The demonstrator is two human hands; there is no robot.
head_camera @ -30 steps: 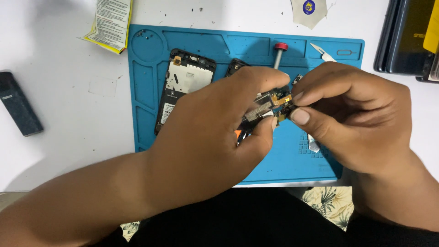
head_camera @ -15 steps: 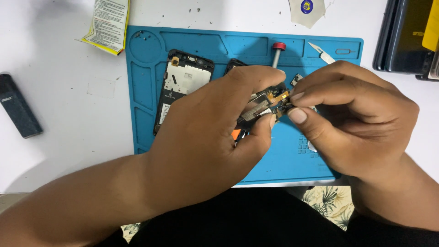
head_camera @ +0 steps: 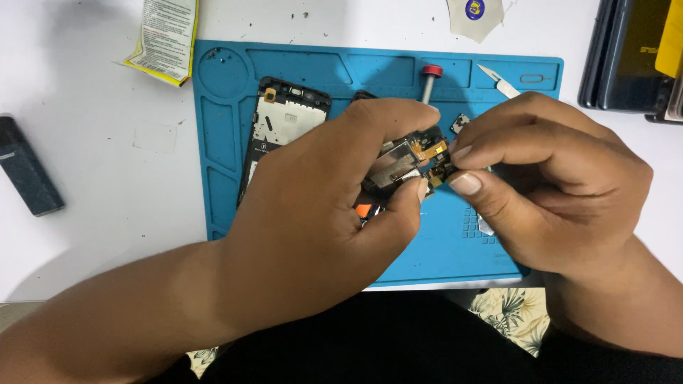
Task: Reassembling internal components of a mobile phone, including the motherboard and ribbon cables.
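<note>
Blue mat (head_camera: 235, 142): left hand (head_camera: 320, 213), right hand (head_camera: 548, 185) fingers clamped on small circuit board (head_camera: 402, 162), metal-shielded, orange flex.

White table (head_camera: 107, 178) w/ blue work mat (head_camera: 441, 256) on top — evenly lit, soft shadows.

Blue mat (head_camera: 299, 64) — yellow leaflet (head_camera: 165, 35), red-capped screwdriver (head_camera: 430, 80)

Two hands: left hand (head_camera: 313, 213), right hand (head_camera: 548, 185), one small circuit board (head_camera: 402, 163) between them. One blue work mat (head_camera: 228, 142), one opened phone frame (head_camera: 281, 128), one red-capped screwdriver (head_camera: 430, 82). One yellow-edged leaflet (head_camera: 165, 35), one dark slim device (head_camera: 27, 174).
</note>
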